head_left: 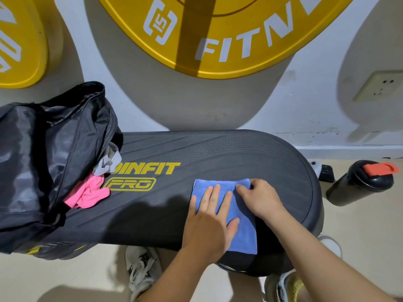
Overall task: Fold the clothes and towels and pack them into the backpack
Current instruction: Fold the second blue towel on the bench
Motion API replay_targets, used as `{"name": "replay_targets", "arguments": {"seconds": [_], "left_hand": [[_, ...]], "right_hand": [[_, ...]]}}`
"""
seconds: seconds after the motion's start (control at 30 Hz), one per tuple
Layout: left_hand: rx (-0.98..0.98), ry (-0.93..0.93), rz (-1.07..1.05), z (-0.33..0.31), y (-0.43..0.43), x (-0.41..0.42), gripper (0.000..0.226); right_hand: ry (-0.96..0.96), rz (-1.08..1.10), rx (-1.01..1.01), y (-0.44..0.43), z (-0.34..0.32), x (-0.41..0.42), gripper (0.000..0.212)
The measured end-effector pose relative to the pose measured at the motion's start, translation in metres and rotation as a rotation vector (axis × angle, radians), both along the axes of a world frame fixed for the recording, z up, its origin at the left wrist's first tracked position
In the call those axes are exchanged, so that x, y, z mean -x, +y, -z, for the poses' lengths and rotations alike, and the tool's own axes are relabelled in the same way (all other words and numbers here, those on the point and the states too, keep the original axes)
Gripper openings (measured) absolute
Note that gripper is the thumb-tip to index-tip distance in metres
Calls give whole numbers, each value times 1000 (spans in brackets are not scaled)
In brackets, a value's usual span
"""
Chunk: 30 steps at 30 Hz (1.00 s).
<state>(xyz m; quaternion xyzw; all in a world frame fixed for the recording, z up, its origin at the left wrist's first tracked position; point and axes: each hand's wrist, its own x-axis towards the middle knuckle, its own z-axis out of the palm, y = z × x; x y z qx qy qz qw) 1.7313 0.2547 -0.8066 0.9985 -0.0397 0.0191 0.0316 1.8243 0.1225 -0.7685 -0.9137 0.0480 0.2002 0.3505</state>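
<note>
Where one towel (241, 234) (blue) lies, left hand (209, 225) presses; right hand (261, 199) pinches.

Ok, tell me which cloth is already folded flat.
The blue towel, flat on the board; the pink cloth and grey cloth spill crumpled from the backpack.

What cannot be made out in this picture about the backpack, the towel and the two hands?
All in the head view:
Backpack: its own black flap hides the inside, so how full it is cannot be told.
Grey cloth and pink cloth: partly inside the backpack's opening, so their kind is unclear.
Blue towel: the left hand covers its middle, so the layers cannot be counted.
Right hand: its knuckles hide the fingertips, so pinching or pressing is unclear.
</note>
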Motion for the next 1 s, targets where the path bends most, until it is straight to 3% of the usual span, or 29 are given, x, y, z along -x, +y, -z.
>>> {"name": "replay_targets", "arguments": {"seconds": [0.13,0.27,0.37,0.43,0.47,0.73,0.83,1.0], "left_hand": [[42,77,-15,-3,-2,-1,64],[148,122,-28,-5,4,-7,74],[532,191,-187,-9,13,-19,73],[794,21,-311,-13,18,-25,56],[823,-45,-352,-13,20,-28,51],[106,-58,-237,-4,9,-26,45],[7,9,-204,-4,8,-28,51],[-27,188,-146,-22,17,-44,59]], "right_hand": [[-153,-48,201,-2,-3,2,19],[-152,-69,179,-3,0,1,20],[-118,-94,177,-6,0,-3,19],[-108,-119,189,-7,0,-5,15],[-104,-121,186,-6,0,-5,14],[-75,-295,296,-1,-9,-3,46],[2,-408,386,6,-14,-10,57],[98,-521,394,17,-26,-26,35]]}}
